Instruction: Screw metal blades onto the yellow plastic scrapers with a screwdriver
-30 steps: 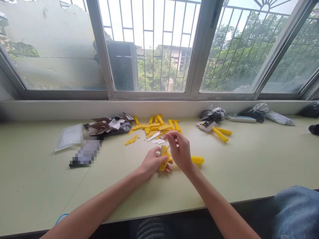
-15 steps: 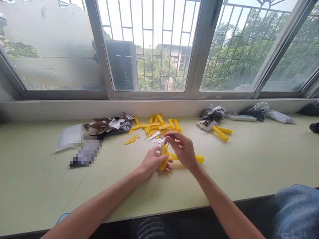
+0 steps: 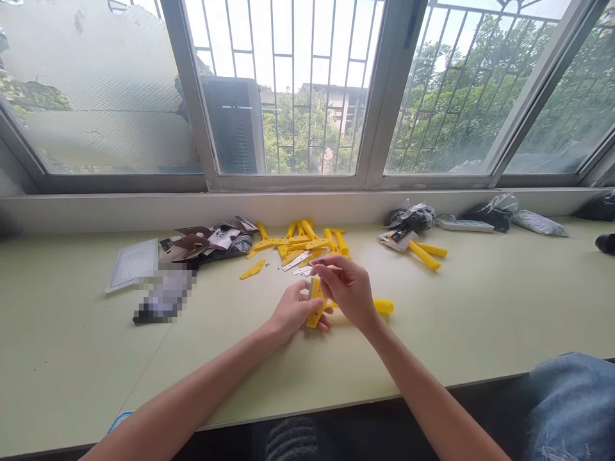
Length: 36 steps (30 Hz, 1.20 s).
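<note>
My left hand (image 3: 289, 314) is closed around the head of a yellow scraper (image 3: 314, 316), thumb on top and fingers beneath. A grey blade edge shows along the head's left side, and the handle extends right beneath my right wrist. My right hand (image 3: 350, 289) pinches a thin screwdriver (image 3: 319, 279), upright over a screw near the top of the head. Its dark top end shows above my fingertips; the grip hides much of the shaft. Past my hands lies a pile of yellow scraper parts (image 3: 300, 242) with silver blades (image 3: 296, 261).
A loose yellow plate (image 3: 252, 269) lies left of the pile beside small screws (image 3: 267, 264). Opened cardboard packaging (image 3: 195, 243) and a white tray (image 3: 133, 264) are at left. Two yellow handles (image 3: 425, 256) lie at right, with bagged items (image 3: 410, 218) along the windowsill.
The screwdriver has gone from tilted to more upright, its top shifting left as my right fingers turned. My left hand and the scraper stay in place.
</note>
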Each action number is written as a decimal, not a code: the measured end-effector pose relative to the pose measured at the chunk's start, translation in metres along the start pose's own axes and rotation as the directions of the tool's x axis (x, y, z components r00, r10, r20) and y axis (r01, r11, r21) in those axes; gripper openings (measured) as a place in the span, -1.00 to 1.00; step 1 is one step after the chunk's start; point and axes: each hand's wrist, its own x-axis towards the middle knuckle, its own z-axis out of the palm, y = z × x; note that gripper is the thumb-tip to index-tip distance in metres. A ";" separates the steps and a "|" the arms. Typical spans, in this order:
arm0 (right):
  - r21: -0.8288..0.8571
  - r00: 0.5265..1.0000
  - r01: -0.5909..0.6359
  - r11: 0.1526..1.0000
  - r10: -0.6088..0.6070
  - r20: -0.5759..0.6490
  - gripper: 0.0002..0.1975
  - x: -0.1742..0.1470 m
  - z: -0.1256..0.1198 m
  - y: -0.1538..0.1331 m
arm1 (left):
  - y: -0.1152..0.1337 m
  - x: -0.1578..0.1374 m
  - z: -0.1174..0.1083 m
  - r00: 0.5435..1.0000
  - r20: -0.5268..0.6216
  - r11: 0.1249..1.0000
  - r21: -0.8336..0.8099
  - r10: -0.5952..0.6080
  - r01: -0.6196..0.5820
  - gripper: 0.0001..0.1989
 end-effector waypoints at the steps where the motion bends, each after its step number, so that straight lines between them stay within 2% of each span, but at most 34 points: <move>1: 0.009 1.000 -0.006 1.000 0.006 -0.017 -0.66 0.000 0.001 0.000 | 0.000 0.000 0.000 1.000 0.000 1.000 -0.001 -0.001 0.001 -0.61; 5: 0.037 0.999 -0.001 0.999 0.003 -0.052 -0.56 -0.001 0.002 -0.002 | 0.001 0.000 0.001 1.000 -0.002 1.000 -0.003 -0.011 0.011 -0.61; 8: 0.037 0.999 0.031 0.999 -0.029 -0.041 -0.69 0.000 -0.003 -0.004 | 0.002 -0.001 0.001 1.000 0.000 1.000 0.000 -0.016 0.016 -0.63; 12: 0.031 0.997 0.079 0.996 -0.079 -0.021 -0.72 0.001 -0.008 -0.005 | 0.002 -0.002 0.001 1.000 -0.004 1.000 0.002 -0.016 0.016 -0.65; 15: 0.046 0.993 0.084 0.995 -0.080 -0.087 -0.72 0.000 -0.008 -0.003 | 0.000 -0.001 0.000 1.000 -0.010 1.000 -0.003 -0.017 0.017 -0.65; 18: 0.066 0.988 0.083 0.994 -0.073 -0.137 -0.60 -0.001 -0.007 -0.003 | 0.000 0.000 0.000 1.000 -0.020 1.000 -0.001 -0.017 0.017 -0.64; 22: 0.072 0.994 0.094 0.993 -0.089 -0.068 -0.74 -0.002 -0.008 -0.005 | 0.001 -0.001 0.001 1.000 -0.019 1.000 0.001 -0.023 0.023 -0.65; 25: 0.074 0.994 0.114 0.991 -0.113 -0.013 -0.74 -0.001 -0.009 -0.006 | 0.001 0.000 0.001 1.000 -0.019 1.000 -0.002 -0.024 0.024 -0.65; 28: 0.089 0.993 0.116 0.989 -0.113 -0.046 -0.78 -0.001 -0.007 -0.005 | 0.000 0.000 0.001 1.000 -0.019 1.000 -0.007 -0.019 0.019 -0.64; 30: 0.099 0.992 0.112 0.989 -0.105 -0.071 -0.72 -0.002 -0.006 -0.005 | 0.000 0.000 0.001 1.000 -0.021 1.000 -0.008 -0.016 0.016 -0.64; 36: 0.087 0.993 0.116 0.989 -0.116 -0.009 -0.80 -0.002 -0.006 -0.006 | 0.000 0.000 0.001 1.000 -0.018 1.000 -0.001 -0.011 0.011 -0.65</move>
